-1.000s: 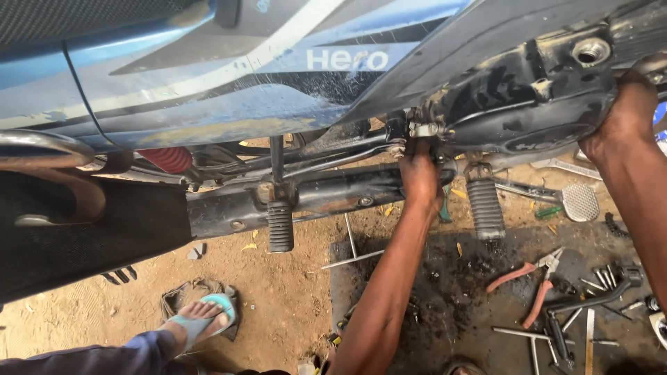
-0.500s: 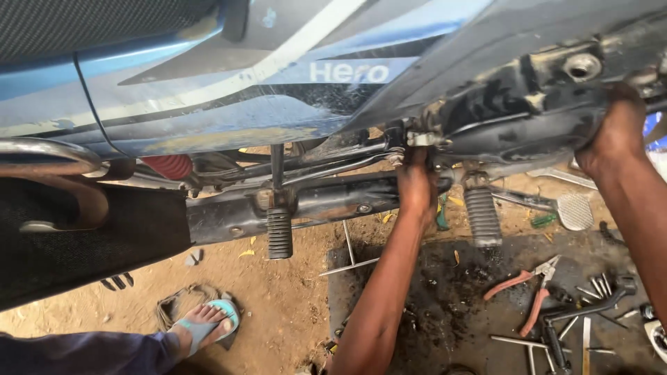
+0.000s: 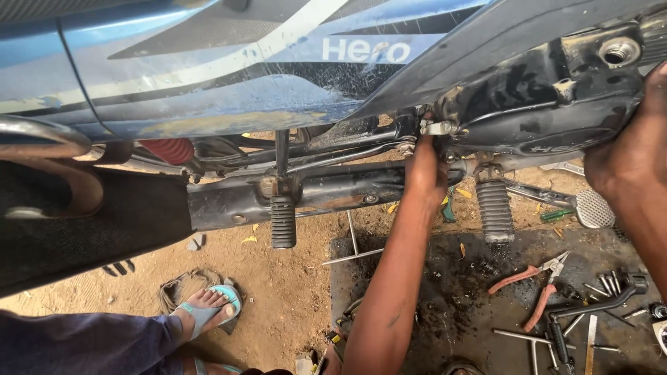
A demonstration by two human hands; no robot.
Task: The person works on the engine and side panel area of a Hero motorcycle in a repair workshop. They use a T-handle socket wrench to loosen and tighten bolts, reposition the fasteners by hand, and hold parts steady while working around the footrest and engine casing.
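Gripping w/ my left hand [image 3: 425, 167] up under the motorbike, fingers closed round a small metal bracket [image 3: 439, 128] by the black engine case [image 3: 549, 104]. Right hand [image 3: 625, 163] presses flat on that case's right end, fingers hidden, can't tell what it grips. Just below left hand: black frame bar [image 3: 333, 193], w/ ribbed footpegs [image 3: 283, 221] either side. Further down, red-handled pliers [image 3: 531, 285] on oily mat [image 3: 445, 292]. Far left, my foot in a blue sandal [image 3: 208, 309].
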